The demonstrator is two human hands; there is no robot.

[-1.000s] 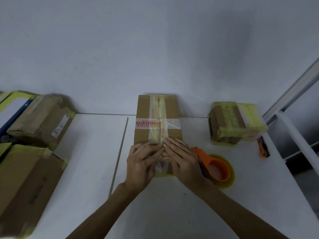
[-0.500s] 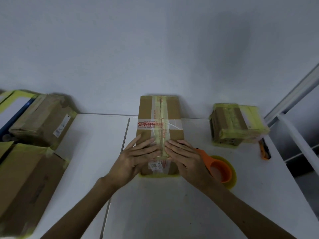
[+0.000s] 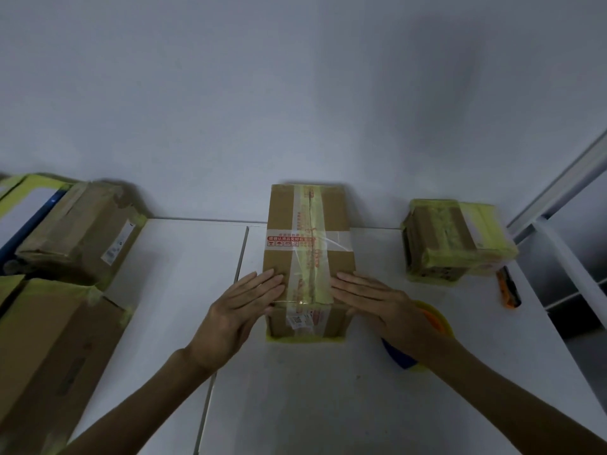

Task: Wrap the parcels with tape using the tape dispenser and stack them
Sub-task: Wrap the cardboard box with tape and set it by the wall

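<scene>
Mostly hidden behind right hand [image 3: 391,310], tape dispenser [image 3: 438,320], parcel [image 3: 282,218] label unreadable

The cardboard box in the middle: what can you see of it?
The cardboard box is brown, oblong and shut, lying on the white table. Yellowish tape runs along its top; a clear strip with red print crosses it. The left hand and right hand rest flat on its near top edges.

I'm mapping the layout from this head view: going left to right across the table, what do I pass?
Large cardboard box → left hand → centre parcel → right hand → yellow-taped parcel. The tape dispenser, partly under the right hand, is left out.
</scene>
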